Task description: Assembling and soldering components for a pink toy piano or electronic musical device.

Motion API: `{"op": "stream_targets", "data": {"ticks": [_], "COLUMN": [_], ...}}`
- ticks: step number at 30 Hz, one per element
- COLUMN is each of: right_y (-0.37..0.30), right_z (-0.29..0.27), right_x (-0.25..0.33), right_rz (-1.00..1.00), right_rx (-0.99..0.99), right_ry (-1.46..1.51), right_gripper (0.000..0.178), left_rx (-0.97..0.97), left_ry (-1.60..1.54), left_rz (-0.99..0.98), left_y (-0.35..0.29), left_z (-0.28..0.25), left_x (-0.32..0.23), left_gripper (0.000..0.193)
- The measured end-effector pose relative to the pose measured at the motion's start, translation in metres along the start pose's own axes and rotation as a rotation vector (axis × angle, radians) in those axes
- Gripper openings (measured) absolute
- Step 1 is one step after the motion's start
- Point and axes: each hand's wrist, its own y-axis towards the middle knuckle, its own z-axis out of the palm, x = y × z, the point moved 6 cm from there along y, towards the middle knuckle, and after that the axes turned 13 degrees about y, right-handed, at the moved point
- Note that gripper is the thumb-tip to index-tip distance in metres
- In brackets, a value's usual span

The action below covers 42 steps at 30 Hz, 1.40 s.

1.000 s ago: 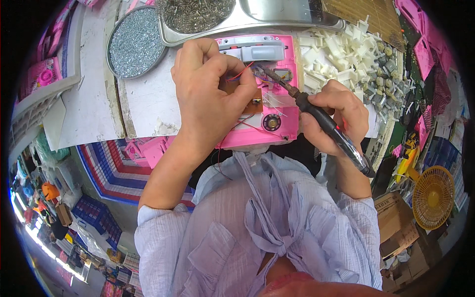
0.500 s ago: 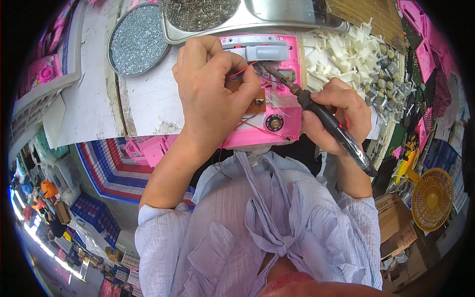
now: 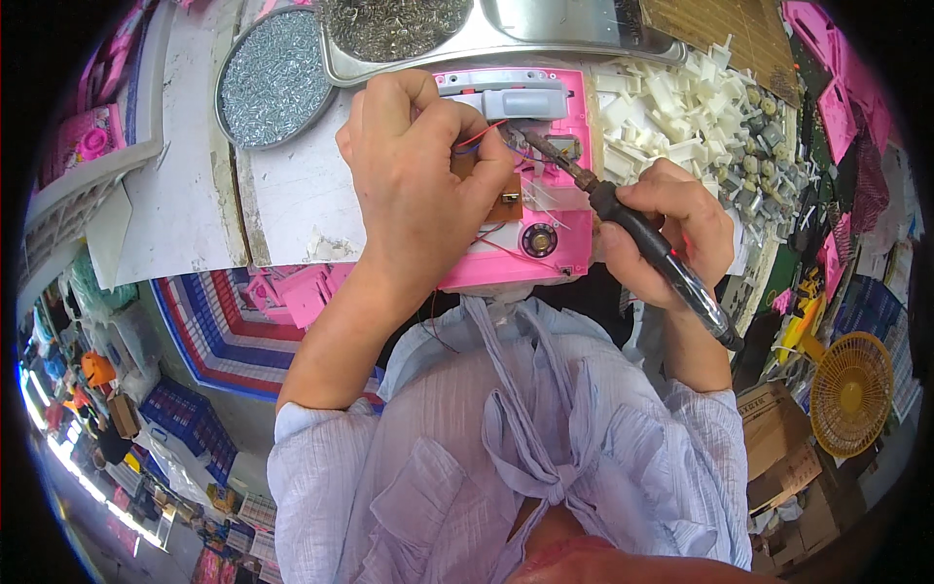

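Note:
My right hand [image 3: 671, 229] grips a black electric screwdriver or soldering iron by its barrel; this pen-shaped soldering iron [image 3: 647, 234] slants up and left. Its dark tip lies over a pink plastic housing [image 3: 574, 234], just below a grey battery-like part [image 3: 525, 102]. Thumb and forefinger of my left hand [image 3: 418, 175] are pinched around thin red and blue wires [image 3: 482, 136] near that tip. Under the left fingers sits a brown circuit board [image 3: 506, 202], partly covered by the hand. A small round black speaker-like part [image 3: 538, 239] is set in the housing's lower right.
A round dish of silvery screws [image 3: 274, 83] stands at the back left. Beside it is a metal tray [image 3: 486, 44] with small springs. White plastic pieces [image 3: 662, 107] and small motors [image 3: 769, 156] are heaped on the right. Below the table's left edge is a striped bag [image 3: 224, 331].
The iron and my right hand have shifted very slightly. My left hand keeps its pinch on the wires almost unmoved.

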Motion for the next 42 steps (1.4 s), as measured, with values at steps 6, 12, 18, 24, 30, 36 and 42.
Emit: {"op": "stream_targets", "data": {"ticks": [6, 12, 18, 24, 30, 36, 42], "right_y": [-0.004, -0.006, -0.009, -0.013, -0.016, -0.024, -0.031], "right_z": [-0.005, -0.012, -0.016, -0.025, -0.045, -0.055, -0.06], "right_x": [0.002, 0.002, 0.003, 0.006, 0.016, 0.019, 0.023], "right_rz": [0.007, -0.043, -0.064, -0.084, -0.06, -0.057, -0.09], "right_rx": [-0.017, -0.067, -0.111, -0.158, -0.229, -0.259, -0.285], "right_ry": [0.019, 0.006, 0.018, 0.031, 0.08, 0.043, 0.014], "right_gripper": [0.029, 0.031, 0.031, 0.031, 0.033, 0.033, 0.034], "left_rx": [-0.007, -0.027, -0.008, -0.049, 0.04, 0.172, 0.136], "left_ry": [-0.005, 0.022, 0.022, 0.017, 0.161, 0.285, 0.117], "left_rz": [0.003, 0.034, 0.021, 0.002, 0.313, 0.444, 0.448], "left_y": [0.0, 0.003, 0.004, 0.0, -0.007, -0.004, -0.003], "left_z": [0.001, -0.005, -0.006, -0.008, -0.009, 0.0, -0.007], "left_x": [0.0, -0.005, -0.004, -0.009, -0.044, -0.054, -0.052], "left_gripper": [0.016, 0.013, 0.012, 0.018, 0.032, 0.037, 0.038]}}
